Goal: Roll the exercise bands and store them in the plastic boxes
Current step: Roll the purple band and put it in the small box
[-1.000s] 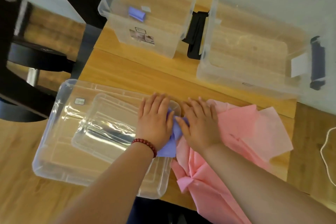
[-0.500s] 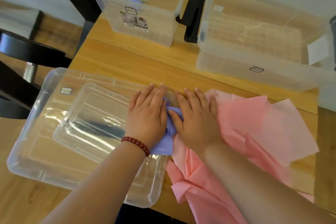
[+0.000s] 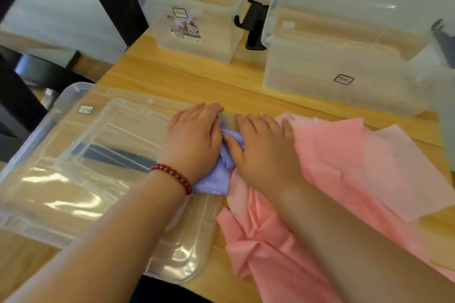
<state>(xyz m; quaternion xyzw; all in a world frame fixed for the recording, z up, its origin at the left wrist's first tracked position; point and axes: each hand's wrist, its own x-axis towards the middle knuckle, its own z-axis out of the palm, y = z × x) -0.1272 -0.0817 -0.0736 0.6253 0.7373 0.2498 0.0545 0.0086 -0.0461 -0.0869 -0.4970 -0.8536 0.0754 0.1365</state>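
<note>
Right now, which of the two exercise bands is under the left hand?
The small purple exercise band, bunched on the clear plastic lids under the left hand. The large pink exercise band lies spread to the right, clear of that hand.

Purple band (image 3: 227,152), pink band (image 3: 344,167)

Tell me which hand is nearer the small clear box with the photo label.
Left. The left hand lies straight in front of the small box; the right hand lies further right, partly on the pink band.
</note>
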